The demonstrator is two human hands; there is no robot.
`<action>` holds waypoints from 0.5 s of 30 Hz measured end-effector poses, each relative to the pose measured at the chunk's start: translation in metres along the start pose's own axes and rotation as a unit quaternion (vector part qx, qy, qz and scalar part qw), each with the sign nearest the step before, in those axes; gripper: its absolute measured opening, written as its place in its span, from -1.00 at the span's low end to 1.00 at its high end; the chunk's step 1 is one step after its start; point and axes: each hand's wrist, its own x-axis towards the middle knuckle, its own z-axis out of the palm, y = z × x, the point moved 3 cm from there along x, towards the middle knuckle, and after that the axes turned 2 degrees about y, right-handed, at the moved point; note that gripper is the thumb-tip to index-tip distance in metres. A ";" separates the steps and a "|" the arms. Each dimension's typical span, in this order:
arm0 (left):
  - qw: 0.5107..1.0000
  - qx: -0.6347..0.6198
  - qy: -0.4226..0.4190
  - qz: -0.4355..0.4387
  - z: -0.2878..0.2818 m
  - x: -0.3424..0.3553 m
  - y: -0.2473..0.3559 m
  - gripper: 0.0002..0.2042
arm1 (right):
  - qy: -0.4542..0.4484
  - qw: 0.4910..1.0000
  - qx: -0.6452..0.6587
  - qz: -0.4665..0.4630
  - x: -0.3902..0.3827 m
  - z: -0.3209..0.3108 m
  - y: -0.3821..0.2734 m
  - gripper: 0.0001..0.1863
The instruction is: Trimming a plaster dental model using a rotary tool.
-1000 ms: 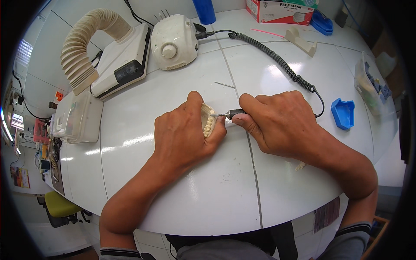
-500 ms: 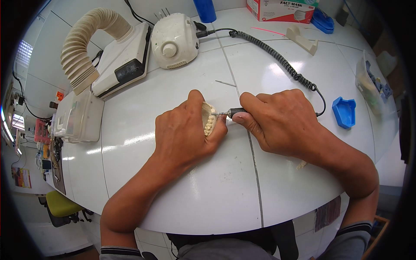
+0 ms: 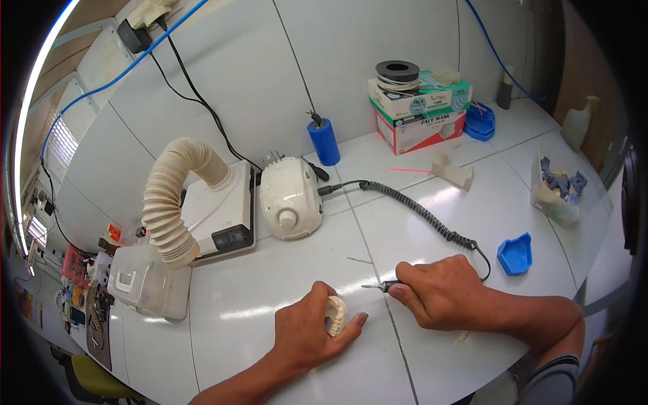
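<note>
A cream-coloured dental cast (image 3: 337,314) with a row of teeth sits in my left hand (image 3: 302,331), gripped between fingers and thumb; my palm hides part of it. My right hand (image 3: 442,293) is wrapped round a dark rotary handpiece (image 3: 391,287), its thin metal bur pointing left. A small gap separates the bur from the cast. From the handpiece a coiled black cord (image 3: 418,208) runs to a white control unit (image 3: 290,202) with a round knob. On the table beyond my hands lies a thin metal bur (image 3: 360,260).
A white dust extractor (image 3: 216,209) with a ribbed hose (image 3: 165,202) stands at the left, behind a clear plastic box (image 3: 152,283). Right of my right hand is a blue mould (image 3: 515,254). Stacked boxes (image 3: 422,131), a blue cylinder (image 3: 324,143) and a clear tub of scraps (image 3: 557,192) stand farther back.
The bur has come away from the cast, and my hands have moved apart. My view has tilted up, showing more of the wall and the stacked boxes.
</note>
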 end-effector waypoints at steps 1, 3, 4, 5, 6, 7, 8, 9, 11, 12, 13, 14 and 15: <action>1.000 0.002 -0.012 0.001 0.003 -0.002 -0.001 -0.41 | -0.003 1.000 0.008 0.004 -0.002 -0.001 0.002 -0.55; 0.999 0.005 -0.039 0.005 0.000 -0.002 0.002 -0.39 | -0.014 1.000 0.020 0.009 -0.002 -0.007 0.002 -0.55; 0.999 0.002 -0.054 0.004 -0.002 -0.002 0.004 -0.39 | -0.016 1.000 0.015 0.008 -0.002 -0.010 0.001 -0.56; 0.998 -0.002 -0.061 -0.004 -0.004 -0.001 0.003 -0.39 | -0.020 1.000 0.012 0.006 -0.002 -0.011 0.001 -0.56; 0.999 0.007 -0.048 0.017 -0.008 0.002 0.005 -0.40 | -0.028 0.999 0.015 0.008 0.000 -0.013 0.002 -0.56; 0.999 0.015 -0.036 0.037 -0.009 0.004 0.005 -0.41 | -0.024 1.000 0.014 0.002 0.001 -0.015 0.003 -0.56; 0.999 0.011 -0.041 0.030 -0.006 0.003 0.003 -0.41 | -0.020 1.000 0.013 -0.004 0.001 -0.016 0.004 -0.56; 0.998 0.002 -0.048 0.031 -0.006 0.004 0.000 -0.40 | -0.022 1.000 0.015 -0.005 0.004 -0.016 0.006 -0.56; 0.998 -0.007 -0.054 0.030 -0.003 0.005 -0.006 -0.40 | -0.022 1.000 0.018 -0.004 0.007 -0.016 0.010 -0.57; 0.998 0.016 -0.062 0.025 0.000 0.003 -0.008 -0.37 | -0.024 1.000 0.018 -0.005 0.008 -0.016 0.010 -0.57; 0.997 0.039 -0.068 0.021 0.002 0.002 -0.009 -0.34 | -0.029 0.999 0.019 -0.003 0.008 -0.016 0.010 -0.57; 0.997 0.040 -0.067 0.020 0.000 0.004 -0.009 -0.34 | -0.032 0.999 0.019 0.000 0.009 -0.016 0.010 -0.57; 0.998 0.011 -0.060 0.034 -0.002 0.005 -0.007 -0.37 | -0.034 0.999 0.019 -0.001 0.008 -0.014 0.011 -0.57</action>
